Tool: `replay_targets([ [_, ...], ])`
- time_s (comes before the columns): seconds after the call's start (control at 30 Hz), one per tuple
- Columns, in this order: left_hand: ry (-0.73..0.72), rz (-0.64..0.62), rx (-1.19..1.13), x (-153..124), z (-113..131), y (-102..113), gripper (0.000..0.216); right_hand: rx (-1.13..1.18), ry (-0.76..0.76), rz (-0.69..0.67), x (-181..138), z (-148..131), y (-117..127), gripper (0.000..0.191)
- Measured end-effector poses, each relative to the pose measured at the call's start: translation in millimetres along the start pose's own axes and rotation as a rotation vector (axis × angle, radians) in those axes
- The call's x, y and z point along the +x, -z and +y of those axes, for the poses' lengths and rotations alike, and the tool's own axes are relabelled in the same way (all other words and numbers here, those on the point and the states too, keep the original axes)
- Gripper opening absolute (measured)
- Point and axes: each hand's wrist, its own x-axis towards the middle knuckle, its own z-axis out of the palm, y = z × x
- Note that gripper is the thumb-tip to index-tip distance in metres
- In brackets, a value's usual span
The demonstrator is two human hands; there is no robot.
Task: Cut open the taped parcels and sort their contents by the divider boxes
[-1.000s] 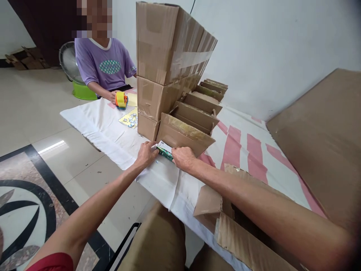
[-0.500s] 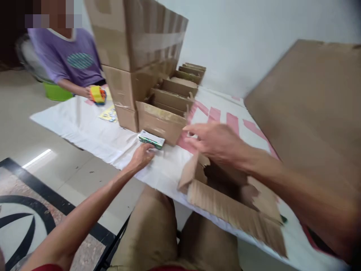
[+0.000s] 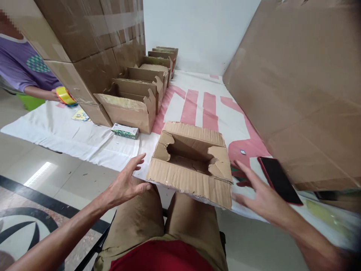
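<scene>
An open, torn cardboard box (image 3: 191, 165) sits at the near edge of the table, right in front of me. My left hand (image 3: 125, 182) hovers open just left of it, fingers spread. On the box's right, my right hand (image 3: 258, 195) is open too, fingers stretched toward its side. Neither hand touches the box. A small green and white packet (image 3: 125, 131) lies on the white cloth further back, against a row of open cartons.
A row of open cartons (image 3: 141, 94) runs back along a tall stack of taped boxes (image 3: 84, 45). A large cardboard sheet (image 3: 299, 82) leans at right. A dark phone (image 3: 278, 180) lies near my right hand. Another person (image 3: 25, 71) holds a tape dispenser (image 3: 65, 96) at far left.
Both hands left the green packet and came back to either side of the torn box. My view swung right and down, and the packet stays by the cartons.
</scene>
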Motion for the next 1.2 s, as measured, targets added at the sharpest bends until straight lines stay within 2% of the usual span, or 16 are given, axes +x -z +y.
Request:
replay_targets([
  [0.13,-0.012,0.066,-0.247,29,22,-18,0.119,0.099,0.144,-0.117,12,-5,-29,0.122],
  [0.23,0.057,0.174,-0.336,53,40,-29,0.111,0.212,0.188,-0.083,24,-3,-33,0.134],
  [0.33,0.133,0.279,-0.345,68,48,-42,0.090,0.330,0.208,-0.013,38,12,-32,0.133],
  [0.43,0.098,0.226,-0.368,70,46,-56,0.070,0.416,0.166,-0.001,54,29,-29,0.123],
  [0.57,0.036,0.215,-0.395,62,44,-67,0.074,0.340,0.093,-0.007,71,36,-22,0.117],
  [0.67,0.051,0.281,-0.410,51,49,-57,0.069,0.199,0.143,-0.065,65,29,-18,0.120],
  [0.77,0.046,0.380,-0.324,36,50,-31,0.056,0.117,0.168,-0.115,51,15,-21,0.119],
  [0.83,0.042,0.402,-0.253,25,46,-14,0.053,0.190,0.165,-0.160,51,5,-27,0.111],
  [0.9,0.052,0.402,-0.222,18,39,-6,0.053,0.346,0.115,-0.162,65,-5,-36,0.100],
  [1.0,0.038,0.429,-0.220,14,29,-9,0.054,0.584,0.029,-0.125,99,-25,-47,0.086],
  [1.07,0.028,0.450,-0.231,15,27,-14,0.054,0.657,0.048,-0.076,113,-39,-49,0.076],
  [1.13,0.035,0.453,-0.231,16,28,-16,0.055,0.619,0.135,0.011,110,-51,-47,0.061],
  [1.2,0.048,0.441,-0.222,15,29,-15,0.055,0.496,0.262,0.069,91,-57,-43,0.053],
])
